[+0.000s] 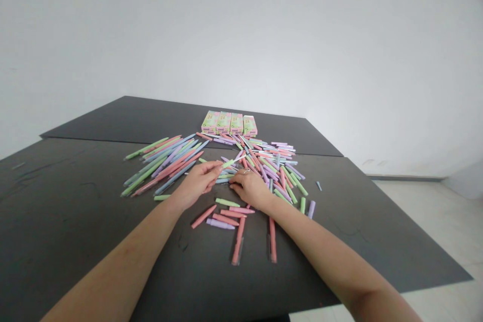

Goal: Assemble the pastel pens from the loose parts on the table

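My left hand [201,182] pinches a green pen part [228,164] with a thin white refill sticking out toward the upper right. Just right of it, my right hand [252,188], with a ring on one finger, reaches down with curled fingers among loose pen parts [223,179]; its fingertips are partly hidden, and I cannot make out what they hold. A jumbled heap of pink, green, purple and blue pen pieces [281,171] spreads behind and right of that hand. Nearer me lie several short pointed barrels [225,219] and a pink piece with a clear cap [238,241].
Long pens [166,165] lie in a slanting pile on the left. Several small green-and-pink boxes [223,123] stand in a row at the back. A small blue piece [319,185] lies apart on the right of the dark table [358,241], with a wall behind.
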### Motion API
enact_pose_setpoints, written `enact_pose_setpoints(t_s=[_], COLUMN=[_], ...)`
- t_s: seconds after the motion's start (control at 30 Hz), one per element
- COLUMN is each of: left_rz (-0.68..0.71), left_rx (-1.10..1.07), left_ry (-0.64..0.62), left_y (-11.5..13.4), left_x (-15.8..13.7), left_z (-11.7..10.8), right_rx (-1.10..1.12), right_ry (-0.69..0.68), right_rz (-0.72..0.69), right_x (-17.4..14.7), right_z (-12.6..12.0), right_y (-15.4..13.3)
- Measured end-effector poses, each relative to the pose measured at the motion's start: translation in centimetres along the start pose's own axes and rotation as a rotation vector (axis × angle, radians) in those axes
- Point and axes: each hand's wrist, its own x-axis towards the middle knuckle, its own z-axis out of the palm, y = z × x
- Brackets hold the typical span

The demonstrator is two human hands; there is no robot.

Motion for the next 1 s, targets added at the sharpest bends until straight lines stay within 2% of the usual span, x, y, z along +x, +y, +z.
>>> enact_pose_setpoints(t_s=[0.17, 0.33, 0.43, 0.57, 0.67, 0.83, 1.0], left_rz=[0.008, 0.003, -0.004, -0.016, -0.018, -0.024, -0.021], left_rx=[0.01, -0.016, -0.028, -0.039, -0.046, -0.032, -0.027], left_ry=[0.0, 0.013, 0.014, 0.029, 0.029, 0.024, 0.023], left_y=[0.1, 0.2, 0.3, 0.4, 0.4, 0.3, 0.1], left_x=[0.0, -0.1, -0.2, -0.2, -0.2, -0.1, -0.1], left_z=[0.1, 0.1, 0.1, 0.1, 0.1, -0.1, -0.2], right_rx=[-0.062, -0.027, 0.181, 0.666, 0.928, 1.083, 1.077], right_ry=[-0.014, 0.017, 0.079, 0.196, 0.309, 0.404, 0.434], right_rz=[0.033, -0.019, 0.069, 0.224, 0.279, 0.311, 0.302], right_x=[0.3, -0.2, -0.7, -1.0, -0.9, -1.0, -1.1], right_z=[0.4, -0.1, -1.1, -2.6, -3.5, -4.1, -4.4], right_y=[-0.2, 0.0, 0.5, 1.4, 2.1, 3.2, 3.0])
